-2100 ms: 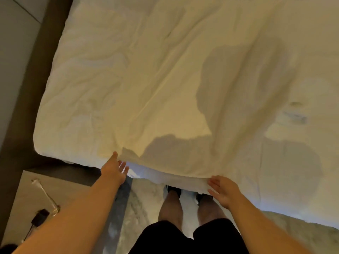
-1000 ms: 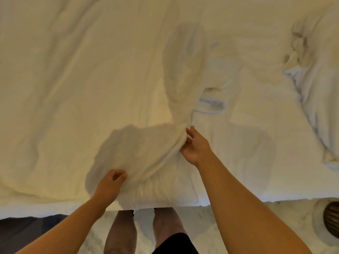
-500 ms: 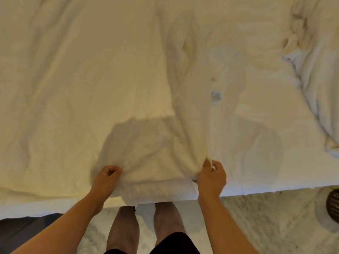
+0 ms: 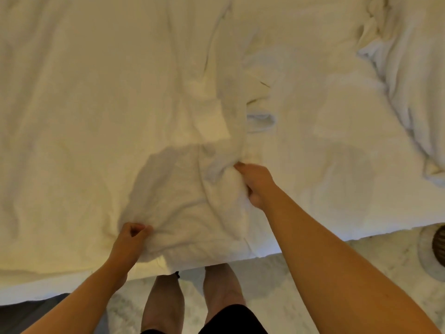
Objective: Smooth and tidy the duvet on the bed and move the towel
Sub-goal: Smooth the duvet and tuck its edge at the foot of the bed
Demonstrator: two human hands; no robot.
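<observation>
While the left hand (image 4: pixel 131 233) pinches the duvet (image 4: pixel 84 116) near the bed's edge and the right hand (image 4: pixel 255 183) grips a bunched fold, pull both outward evenly to flatten it

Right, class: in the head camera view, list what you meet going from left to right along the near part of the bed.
Left hand pinching the duvet → right hand gripping a bunched fold → rumpled white bedding at the far right → dark round object on the floor at the frame edge.
</observation>
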